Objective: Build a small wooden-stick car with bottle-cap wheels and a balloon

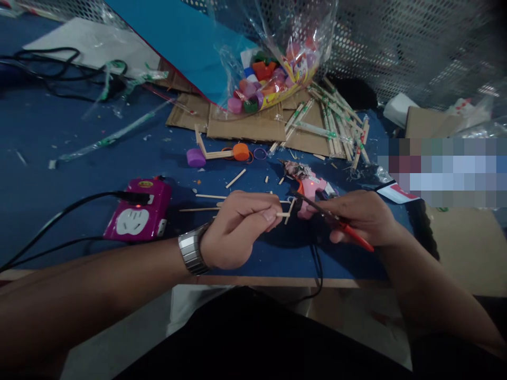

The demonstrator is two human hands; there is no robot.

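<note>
My left hand (245,224) is closed in a pinch on a thin wooden stick (282,215), whose right end meets a short crosswise stick (291,208). In my right hand (360,216) is a pair of scissors (317,206) with dark blades and a red handle. The blade tips are close to the upper end of the crosswise piece; I cannot tell whether they touch. Just behind the blades lies a pink glue gun (311,190) with a small red light. A small stick-and-bottle-cap assembly (217,154) rests farther back, with purple and orange caps.
A magenta power socket box (138,208) with a black plug stands at left. Wrapped chopsticks (336,124) are piled on cardboard (245,121) at the back. Beside them is a clear bag of coloured caps (269,79). Loose sticks (236,178) and a black cord (318,269) lie nearby.
</note>
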